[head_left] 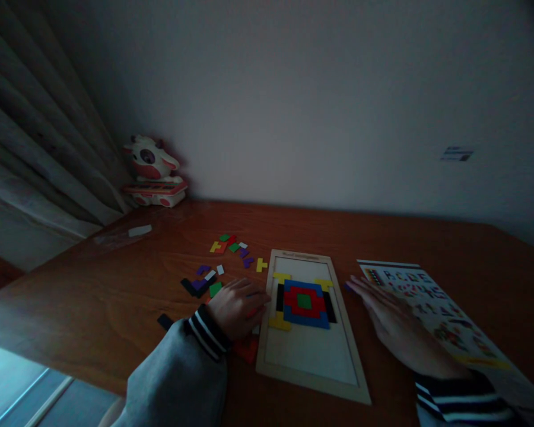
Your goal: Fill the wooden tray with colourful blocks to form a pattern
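My left hand lies low at the left edge of a pale wooden puzzle board, its fingers bent loosely over some loose pieces and reaching the rim. What lies under the palm is hidden. On the board, a green piece sits within red pieces, framed by blue pieces, with black pieces and yellow pieces outside. My right hand is right of the board, fingers long and together, with a purple puzzle piece at the fingertips; the thumb is hidden.
Several loose coloured pieces are scattered left of the board on the brown table. A printed pattern sheet lies partly under my right arm. A cow-shaped toy keyboard stands at the back left, near a curtain.
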`<state>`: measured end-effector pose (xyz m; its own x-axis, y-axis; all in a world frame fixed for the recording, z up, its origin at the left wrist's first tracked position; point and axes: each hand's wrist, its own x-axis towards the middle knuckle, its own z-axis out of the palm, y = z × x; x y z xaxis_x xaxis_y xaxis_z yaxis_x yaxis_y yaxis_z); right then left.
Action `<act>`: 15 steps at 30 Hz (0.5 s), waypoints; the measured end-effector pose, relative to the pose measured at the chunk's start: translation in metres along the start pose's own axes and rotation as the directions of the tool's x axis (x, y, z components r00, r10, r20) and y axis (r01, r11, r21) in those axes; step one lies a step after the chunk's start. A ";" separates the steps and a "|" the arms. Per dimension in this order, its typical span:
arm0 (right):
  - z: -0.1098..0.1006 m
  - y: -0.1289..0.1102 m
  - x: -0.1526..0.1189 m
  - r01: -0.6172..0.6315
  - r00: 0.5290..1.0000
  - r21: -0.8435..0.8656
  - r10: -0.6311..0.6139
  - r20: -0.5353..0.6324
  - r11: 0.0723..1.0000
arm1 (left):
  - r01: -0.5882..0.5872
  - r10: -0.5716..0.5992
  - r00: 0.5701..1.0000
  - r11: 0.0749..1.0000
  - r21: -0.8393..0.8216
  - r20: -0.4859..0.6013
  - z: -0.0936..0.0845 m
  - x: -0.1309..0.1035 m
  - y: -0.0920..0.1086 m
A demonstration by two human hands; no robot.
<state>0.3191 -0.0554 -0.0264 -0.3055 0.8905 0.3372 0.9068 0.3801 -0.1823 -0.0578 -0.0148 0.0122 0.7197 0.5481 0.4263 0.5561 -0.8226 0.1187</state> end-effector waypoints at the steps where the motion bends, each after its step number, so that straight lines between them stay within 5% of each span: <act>1: 0.002 -0.002 0.002 0.012 1.000 -0.015 -0.012 0.012 1.000 | 0.003 -0.003 1.000 1.000 0.000 0.000 0.000 0.000 0.000; 7: 0.003 -0.009 0.009 -0.083 0.995 -0.027 0.081 -0.062 0.996 | -0.003 0.004 1.000 1.000 -0.019 0.019 -0.002 -0.003 0.002; 15: 0.011 0.004 0.007 -0.304 0.939 0.304 0.338 -0.065 0.903 | 0.012 -0.013 1.000 1.000 -0.024 -0.009 0.000 -0.004 0.000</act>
<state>0.3177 -0.0446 -0.0348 0.0389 0.9482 0.3152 0.8230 0.1485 -0.5483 -0.0608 -0.0175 0.0103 0.7088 0.5569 0.4329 0.5548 -0.8192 0.1455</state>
